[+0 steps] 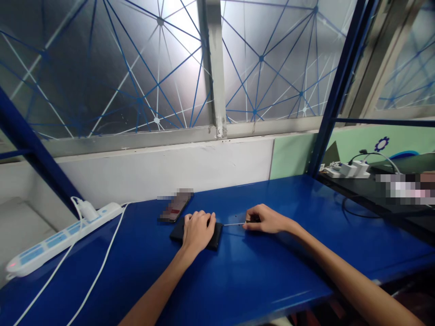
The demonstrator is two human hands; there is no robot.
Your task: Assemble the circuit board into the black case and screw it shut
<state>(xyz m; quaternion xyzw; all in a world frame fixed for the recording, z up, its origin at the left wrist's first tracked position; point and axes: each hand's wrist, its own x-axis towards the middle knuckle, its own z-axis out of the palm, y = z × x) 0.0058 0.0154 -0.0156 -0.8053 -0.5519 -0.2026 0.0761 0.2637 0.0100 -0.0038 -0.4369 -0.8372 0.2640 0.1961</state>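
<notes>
A flat black box-shaped device (215, 237) lies on the blue table, its exact kind unclear. My left hand (199, 230) is over it, the fingers curled across the top and holding it against the table; much of the device is hidden under the palm. To the right, my right hand (261, 219) is closed around the dark handle of a screwdriver (234, 224). The screwdriver's thin metal shaft points left, and its tip reaches the device's right edge. Tiny dark specks, perhaps screws, lie on the table near the shaft.
A smartphone (177, 206) lies behind my left hand. On the left is a white power strip (64, 240) with a plugged-in charger and white cables (102, 267). Blue metal posts (331, 99) stand at both sides. Another power strip with plugs (353, 170) sits at the far right.
</notes>
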